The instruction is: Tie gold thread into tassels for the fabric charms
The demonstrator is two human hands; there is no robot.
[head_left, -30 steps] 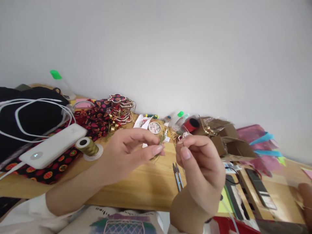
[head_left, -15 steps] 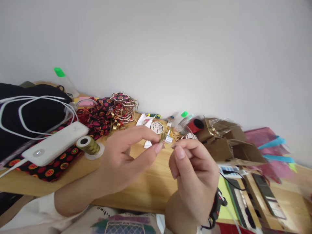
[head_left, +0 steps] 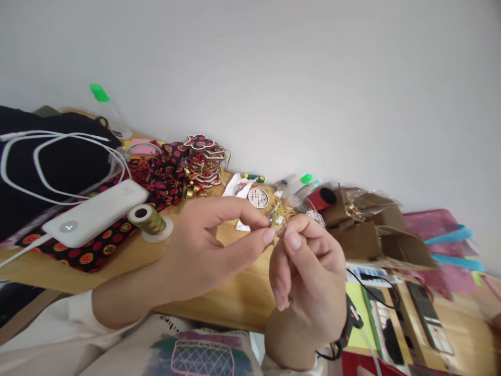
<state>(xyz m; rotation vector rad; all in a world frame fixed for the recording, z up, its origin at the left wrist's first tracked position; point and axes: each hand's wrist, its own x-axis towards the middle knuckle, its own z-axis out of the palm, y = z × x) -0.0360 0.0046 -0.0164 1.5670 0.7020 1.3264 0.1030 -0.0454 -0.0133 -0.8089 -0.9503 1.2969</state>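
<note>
My left hand [head_left: 207, 245] pinches a small gold-coloured thread or tassel piece [head_left: 274, 219] between thumb and forefinger, held above the wooden table [head_left: 235, 292]. My right hand [head_left: 307, 271] is closed in a pinch right beside it, its fingertips touching the left ones. What the right fingers grip is too small to make out. A spool of gold thread [head_left: 149, 220] stands on the table to the left of my left hand.
A white power bank [head_left: 96, 211] with white cables lies on patterned fabric [head_left: 90, 250] at the left, next to a black bag [head_left: 47, 167]. Fabric ornaments with bells [head_left: 201, 162] are piled at the back. Cardboard boxes [head_left: 371, 230] and coloured papers [head_left: 442, 235] sit at the right.
My two hands have come together until the fingertips touch. The view has shifted a little, and the small scissors on the table are now hidden behind my right hand.
</note>
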